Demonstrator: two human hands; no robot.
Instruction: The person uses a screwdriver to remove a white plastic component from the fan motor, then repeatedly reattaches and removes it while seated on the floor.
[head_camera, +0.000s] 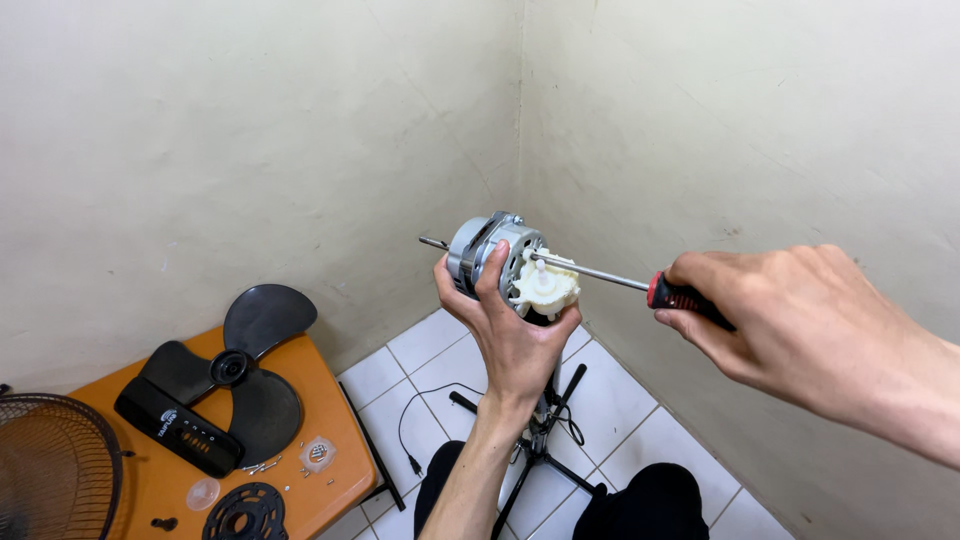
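My left hand (508, 322) holds up a silver fan motor (490, 252) with a cream plastic gearbox (547, 286) on its right side; a thin shaft sticks out to the left. My right hand (790, 320) grips a screwdriver (620, 280) by its red and black handle. The long metal shank reaches left, and its tip meets the motor housing just above the gearbox.
At lower left, an orange table (320, 400) carries a black fan blade (245, 360), a black control panel (178, 428), a round black plate (245, 512), small clear caps and loose screws. A wire fan grille (50, 465) stands at the far left. A black stand (540, 430) and cable lie on white floor tiles.
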